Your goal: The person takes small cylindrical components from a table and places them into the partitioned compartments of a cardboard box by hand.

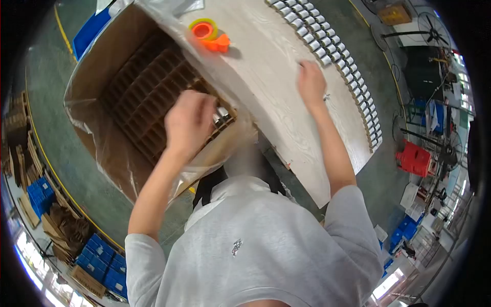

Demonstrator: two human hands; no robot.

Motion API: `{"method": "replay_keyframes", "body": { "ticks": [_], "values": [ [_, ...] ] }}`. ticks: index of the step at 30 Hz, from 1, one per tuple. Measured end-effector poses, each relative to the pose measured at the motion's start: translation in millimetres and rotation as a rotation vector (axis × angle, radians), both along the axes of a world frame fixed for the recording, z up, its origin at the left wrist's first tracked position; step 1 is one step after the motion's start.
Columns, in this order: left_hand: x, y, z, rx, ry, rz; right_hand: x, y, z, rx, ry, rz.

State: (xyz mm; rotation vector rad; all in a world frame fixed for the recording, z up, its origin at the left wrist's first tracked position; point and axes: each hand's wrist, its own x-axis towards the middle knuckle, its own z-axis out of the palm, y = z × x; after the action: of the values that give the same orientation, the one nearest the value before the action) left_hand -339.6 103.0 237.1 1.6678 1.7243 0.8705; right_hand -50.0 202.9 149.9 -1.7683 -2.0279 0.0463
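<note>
My left hand (189,123) is over the open cardboard box (84,84), its fingers curled and smeared by motion; whether it holds anything is hidden. Below it, a grid of brown cardboard dividers (148,84) fills the box. A few shiny metal cylinders (221,116) sit in cells beside that hand. Over the pale wooden table, my right hand (311,84) is closed with fingertips drawn together; what they hold, if anything, cannot be made out. Several rows of white-and-metallic cylinders (332,46) line the table's far edge. A small metal piece (327,97) lies by my right wrist.
Clear plastic lining (169,20) hangs over the box's rim. A roll of yellow and orange tape (203,29) and an orange tool (219,44) lie on the table (271,77) near the box. Blue crates (102,261), a red chair (413,158) and fans stand around the floor.
</note>
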Motion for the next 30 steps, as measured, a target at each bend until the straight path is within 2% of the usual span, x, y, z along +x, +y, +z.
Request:
{"method": "replay_keyframes", "body": {
  "ticks": [1,3,6,10,13,16,19,25,30],
  "values": [
    [32,5,4,-0.012,-0.059,-0.085,46,-6,-17,-0.194,-0.066,-0.21],
    [95,16,-11,0.089,-0.008,-0.305,123,-12,-58,-0.455,-0.228,-0.402],
    [179,30,-64,-0.022,0.013,-0.373,184,-23,-105,-0.4,-0.22,-0.262],
    [244,51,-141,-0.257,0.119,-0.311,209,-19,-128,-0.565,-0.314,-0.095],
    [267,67,-194,-0.311,0.231,-0.264,226,-33,-130,-0.563,0.008,0.016],
    [279,83,-226,-0.307,0.339,-0.253,237,-49,-128,-0.951,0.765,-0.22],
    [290,88,-231,-0.253,0.435,-0.297,245,-67,-117,-0.99,1.452,-0.521],
    [298,92,-243,-0.092,0.379,-0.349,268,-95,-151,-0.924,1.965,-0.675],
    [297,106,-218,-0.109,0.165,-0.312,272,-101,-148,-0.986,1.633,-0.788]
  ]
}}
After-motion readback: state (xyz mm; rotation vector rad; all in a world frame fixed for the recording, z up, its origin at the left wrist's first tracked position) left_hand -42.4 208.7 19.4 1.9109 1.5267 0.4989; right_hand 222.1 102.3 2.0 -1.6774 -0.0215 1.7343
